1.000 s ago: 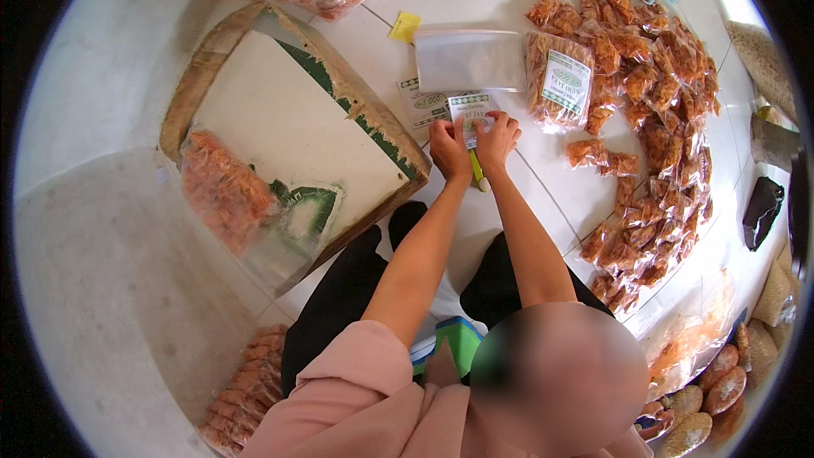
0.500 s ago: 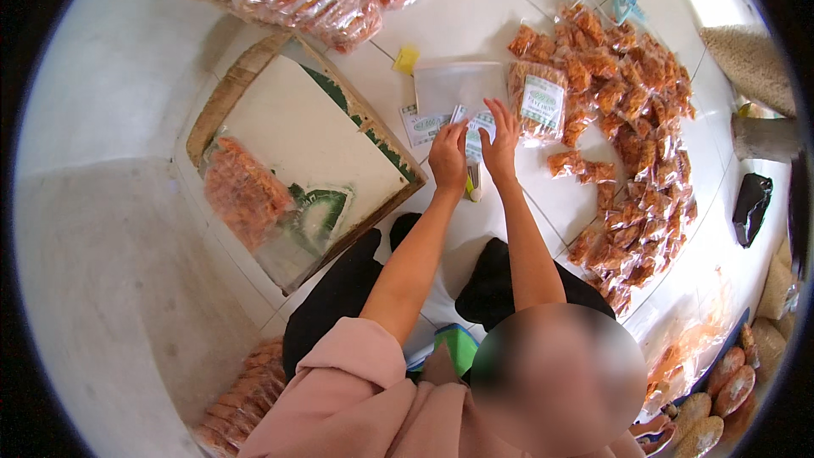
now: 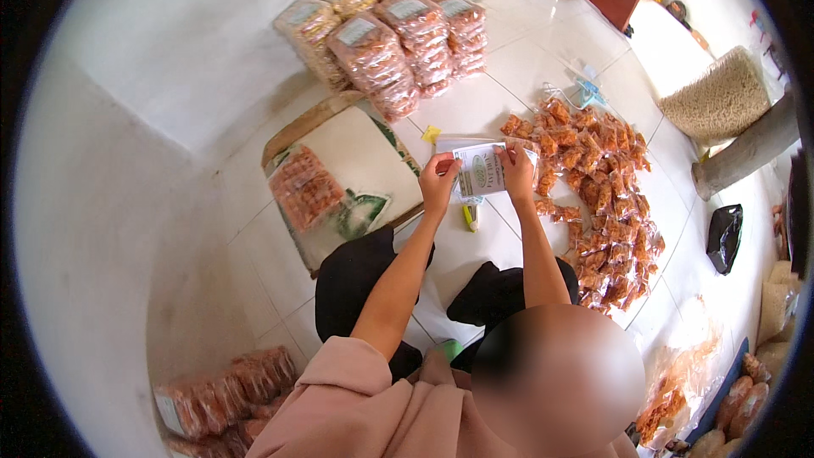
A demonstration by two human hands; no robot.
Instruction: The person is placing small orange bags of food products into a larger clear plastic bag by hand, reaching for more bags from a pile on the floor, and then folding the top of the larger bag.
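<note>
Up in front of me I hold a white printed label (image 3: 481, 171) with green print, spread between both hands. Its left edge is pinched in the fingers of my left hand (image 3: 438, 183). My right hand (image 3: 518, 175) grips the other edge near its upper corner. Behind the label lie what look like stacked clear plastic sheets or bags (image 3: 449, 143), mostly hidden. A small yellow-green tool (image 3: 471, 217), its kind unclear, rests on the floor below the label. To the left, a flat bag of orange-brown snacks (image 3: 305, 188) lies on a low worn board (image 3: 386, 203).
Many small snack packets (image 3: 615, 203) are heaped on the tiled floor at right. Stacked large bags (image 3: 403, 42) stand at the back wall. More bags (image 3: 225, 394) lie lower left. A black plastic bag (image 3: 724, 239) and a post (image 3: 746, 148) are at far right.
The label has been lifted off the floor and is now held up flat between both hands. My view has tilted up, showing more of the back wall and a reddish door.
</note>
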